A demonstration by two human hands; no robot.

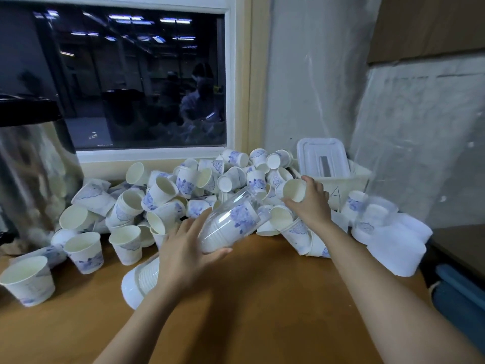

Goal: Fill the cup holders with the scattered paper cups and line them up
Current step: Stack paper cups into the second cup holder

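My left hand (pixel 183 248) grips a clear plastic cup holder tube (pixel 231 222), tilted with its open end up and to the right; a stack of white paper cups with blue flower print fills its lower part. My right hand (pixel 312 200) holds a single paper cup (pixel 294 189) just above and right of the tube's mouth. A large heap of scattered paper cups (pixel 183 185) lies along the window sill and the wooden table (pixel 249 298). Another filled holder (pixel 143 279) lies on its side under my left forearm.
A shiny metal urn (pixel 31 169) stands at the left. A cream bin (pixel 349 182) with a white lidded box (pixel 322 156) sits at the back right. More holders with white bases (pixel 393 240) lie at the right table edge. Loose upright cups (pixel 29 279) stand front left.
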